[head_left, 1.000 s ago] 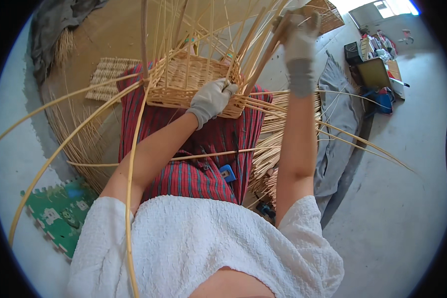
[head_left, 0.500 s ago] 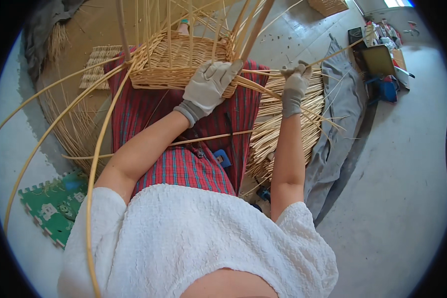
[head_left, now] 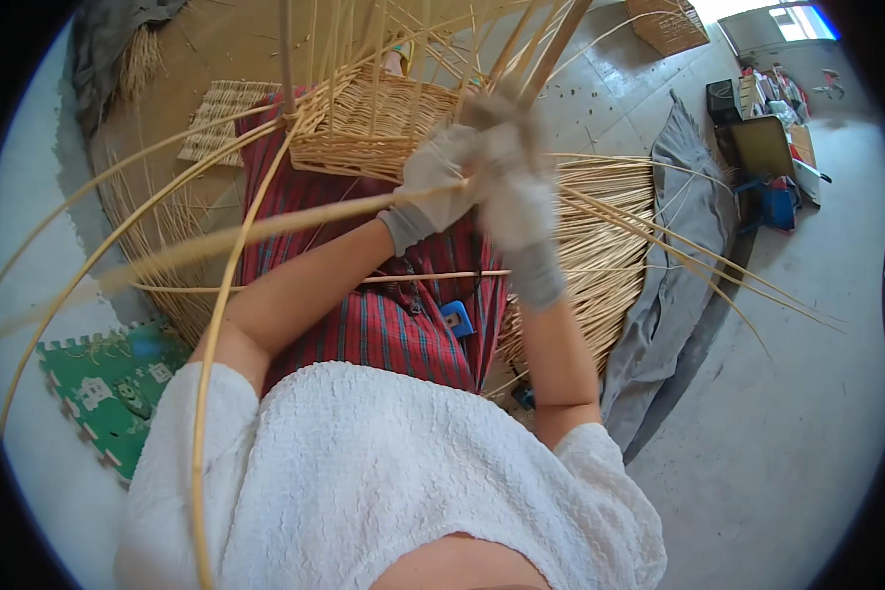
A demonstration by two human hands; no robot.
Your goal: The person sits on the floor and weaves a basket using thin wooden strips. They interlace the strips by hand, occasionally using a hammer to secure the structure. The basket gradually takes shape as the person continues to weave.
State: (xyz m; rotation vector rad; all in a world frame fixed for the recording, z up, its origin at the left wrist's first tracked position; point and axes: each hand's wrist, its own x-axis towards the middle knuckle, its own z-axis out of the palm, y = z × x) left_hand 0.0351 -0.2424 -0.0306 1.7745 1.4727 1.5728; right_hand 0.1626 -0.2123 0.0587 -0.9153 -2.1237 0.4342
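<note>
Red plaid cloth covers my lap under a woven wicker basket with upright stakes and long loose rods. My gloved left hand is at the basket's near right corner, fingers curled on something hidden. My gloved right hand is smeared by motion just beside and partly over it; its fingers cannot be made out. A pale rod, also blurred, runs from both hands out to the lower left. A blue tool, perhaps a tape measure, lies on the cloth.
A woven mat lies behind the basket's left, a pile of canes at right on grey fabric. Farther off are another basket, a cluttered heap and a green foam mat.
My right hand dropped from high at the right, then swung left to beside my left hand. The rod that pointed up-right from it now sweeps lower left. My left hand stayed at the corner.
</note>
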